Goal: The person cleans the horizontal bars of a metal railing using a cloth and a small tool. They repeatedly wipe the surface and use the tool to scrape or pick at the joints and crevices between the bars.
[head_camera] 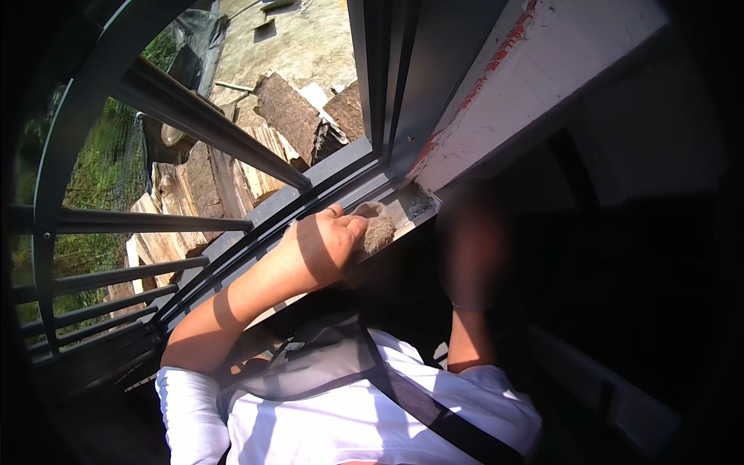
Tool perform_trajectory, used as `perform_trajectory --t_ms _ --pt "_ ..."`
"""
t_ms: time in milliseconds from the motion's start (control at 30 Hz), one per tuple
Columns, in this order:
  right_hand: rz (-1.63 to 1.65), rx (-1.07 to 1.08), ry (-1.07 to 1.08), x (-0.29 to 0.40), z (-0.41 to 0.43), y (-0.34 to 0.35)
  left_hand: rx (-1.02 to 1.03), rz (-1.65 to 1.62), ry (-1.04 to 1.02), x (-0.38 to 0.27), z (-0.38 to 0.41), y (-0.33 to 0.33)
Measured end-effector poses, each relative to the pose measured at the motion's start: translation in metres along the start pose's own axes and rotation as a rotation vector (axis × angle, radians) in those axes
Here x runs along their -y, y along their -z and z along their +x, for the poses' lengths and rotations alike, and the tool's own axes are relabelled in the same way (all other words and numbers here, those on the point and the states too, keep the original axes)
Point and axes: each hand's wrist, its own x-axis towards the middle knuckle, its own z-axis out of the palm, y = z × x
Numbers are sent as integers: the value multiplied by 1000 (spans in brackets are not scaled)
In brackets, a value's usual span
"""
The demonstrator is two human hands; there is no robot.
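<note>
My left hand (326, 241) rests at the window sill (401, 204), its fingers closed around a bunched brownish-grey cloth (381, 230). The cloth lies against the sill beside the dark metal window track (343, 195). A ring is on one finger of this hand. My right hand (476, 250) is raised in the shade to the right of the sill, blurred so that its fingers and anything in them cannot be made out. Dark grit (423, 207) lies in the sill's far corner, next to the wall.
Metal window bars (221, 131) cross the opening on the left. Outside lie stacked split firewood (189, 189) and sheets of bark (288, 107). A grey window frame (427, 75) and a white wall (511, 87) with red marks rise beyond the sill.
</note>
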Motion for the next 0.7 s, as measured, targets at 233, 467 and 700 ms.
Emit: perform_trajectory --t_ms 233,467,700 --pt "228 43 -25 3 1 -16 -266 -113 -136 -14 44 -30" --pt "284 46 -103 -13 1 -9 -294 107 -430 27 21 -18" --pt "26 -13 21 5 0 -17 -582 95 -244 -3 9 9"
